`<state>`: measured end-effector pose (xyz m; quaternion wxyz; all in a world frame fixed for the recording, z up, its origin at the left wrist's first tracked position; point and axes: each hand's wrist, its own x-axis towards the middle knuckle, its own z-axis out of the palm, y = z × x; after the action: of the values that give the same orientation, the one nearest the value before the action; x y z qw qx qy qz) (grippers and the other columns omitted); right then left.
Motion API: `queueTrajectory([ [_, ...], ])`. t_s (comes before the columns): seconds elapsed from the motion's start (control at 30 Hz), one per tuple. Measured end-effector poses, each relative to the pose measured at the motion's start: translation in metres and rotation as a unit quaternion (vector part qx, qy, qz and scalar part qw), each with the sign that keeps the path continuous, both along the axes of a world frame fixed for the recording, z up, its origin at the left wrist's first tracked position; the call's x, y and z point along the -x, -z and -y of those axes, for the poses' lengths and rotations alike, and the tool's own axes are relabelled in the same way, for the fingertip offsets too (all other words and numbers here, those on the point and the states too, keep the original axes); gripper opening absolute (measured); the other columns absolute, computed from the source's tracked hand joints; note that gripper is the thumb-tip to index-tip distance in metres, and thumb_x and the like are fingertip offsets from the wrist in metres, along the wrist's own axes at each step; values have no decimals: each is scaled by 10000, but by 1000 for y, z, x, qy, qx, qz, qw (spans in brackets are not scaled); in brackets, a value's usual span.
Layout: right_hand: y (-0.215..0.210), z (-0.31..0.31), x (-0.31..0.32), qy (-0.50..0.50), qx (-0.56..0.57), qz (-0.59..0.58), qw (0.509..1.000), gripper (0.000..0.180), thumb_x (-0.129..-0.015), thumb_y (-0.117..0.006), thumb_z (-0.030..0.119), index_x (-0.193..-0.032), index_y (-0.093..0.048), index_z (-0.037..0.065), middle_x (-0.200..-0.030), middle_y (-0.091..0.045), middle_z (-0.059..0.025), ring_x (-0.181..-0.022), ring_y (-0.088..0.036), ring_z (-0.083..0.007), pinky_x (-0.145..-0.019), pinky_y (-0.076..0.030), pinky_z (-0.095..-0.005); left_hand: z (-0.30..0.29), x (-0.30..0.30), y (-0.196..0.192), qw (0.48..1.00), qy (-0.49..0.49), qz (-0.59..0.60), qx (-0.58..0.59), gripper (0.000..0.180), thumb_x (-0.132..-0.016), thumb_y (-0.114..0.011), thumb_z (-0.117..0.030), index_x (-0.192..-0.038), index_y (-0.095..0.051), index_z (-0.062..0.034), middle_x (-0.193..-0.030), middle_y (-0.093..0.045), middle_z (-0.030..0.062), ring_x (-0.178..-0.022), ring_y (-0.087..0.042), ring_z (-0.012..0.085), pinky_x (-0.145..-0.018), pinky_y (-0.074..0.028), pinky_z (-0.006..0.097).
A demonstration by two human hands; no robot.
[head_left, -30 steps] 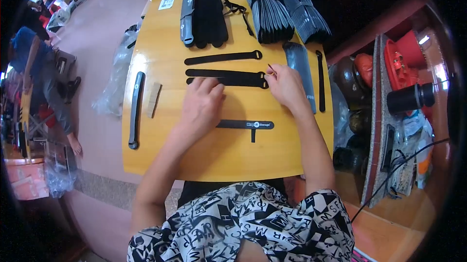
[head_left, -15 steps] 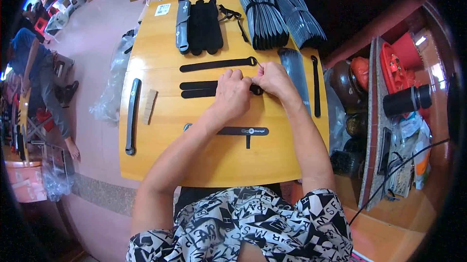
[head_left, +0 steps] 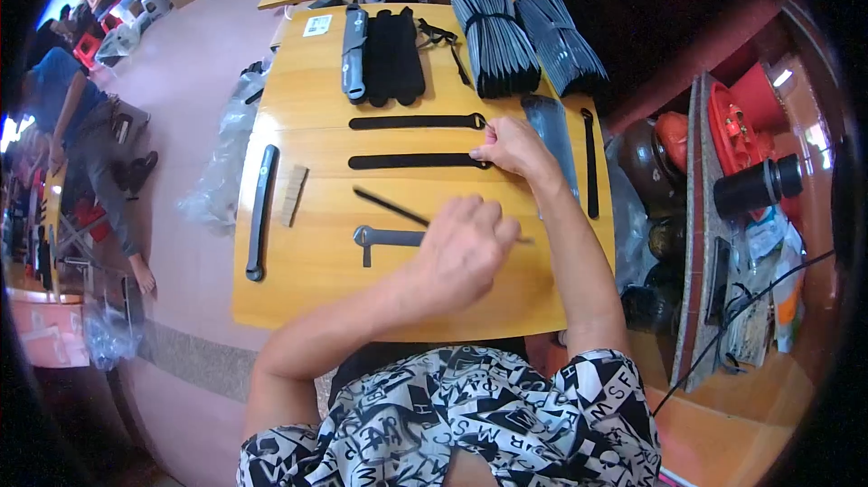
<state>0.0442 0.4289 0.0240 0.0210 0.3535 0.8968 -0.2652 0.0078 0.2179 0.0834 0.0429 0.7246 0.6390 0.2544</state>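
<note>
My left hand, slightly blurred, is closed on a thin black strap held aslant over the table. Under it lies a grey strap with a looped end, partly covered by the hand. My right hand is closed at the right end of a flat black strap, thumb and finger pinching there. Just beyond, a second black strap lies parallel, its looped end beside my right fingers. Whatever else may be inside the right hand is hidden.
Two bundles of grey straps, a left bundle and a right bundle, stand at the far right. A black stack lies beside them. A grey strap and a beige strip lie left. A person sits beyond the table.
The two black straps that lay side by side under my hands are now apart. My left hand has moved nearer to me with one; my right hand stays by the other.
</note>
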Motion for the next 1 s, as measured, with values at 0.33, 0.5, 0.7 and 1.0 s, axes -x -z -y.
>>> queueTrajectory([
  [0.33,-30,28,-29,72,27,-89,993,301,-720,-717,275,-742,-590,3,-729,-638,-167,-707,-626,-299,-641,-471,-384,104,27,-43,929,20,369,-21,157,-715,-618,51,-870,-625,26,-855,-551,125,-806,-534,254,-716,-421,339],
  [0.5,-18,111,-92,-92,272,-275,917,289,-915,-558,268,-1039,-620,14,-798,-618,1,-585,-515,-50,-529,-411,-195,142,20,-45,794,32,584,-167,178,-764,-645,-126,-733,-644,49,-887,-578,150,-838,-548,228,-731,-428,300],
  [0.7,-28,175,-145,16,706,-284,649,293,-900,-582,205,-1045,-569,-49,-750,-584,-53,-509,-441,-41,-438,-331,-159,168,5,2,713,31,687,-138,119,-797,-638,-81,-780,-649,37,-903,-578,182,-805,-584,244,-690,-477,303],
  [1.0,-26,174,-161,68,377,-234,894,121,-810,-597,16,-926,-602,-19,-799,-594,-11,-702,-519,-59,-635,-433,-199,186,8,48,626,-109,773,5,281,-822,-594,-20,-1098,-587,31,-912,-618,135,-744,-619,198,-636,-487,266],
])
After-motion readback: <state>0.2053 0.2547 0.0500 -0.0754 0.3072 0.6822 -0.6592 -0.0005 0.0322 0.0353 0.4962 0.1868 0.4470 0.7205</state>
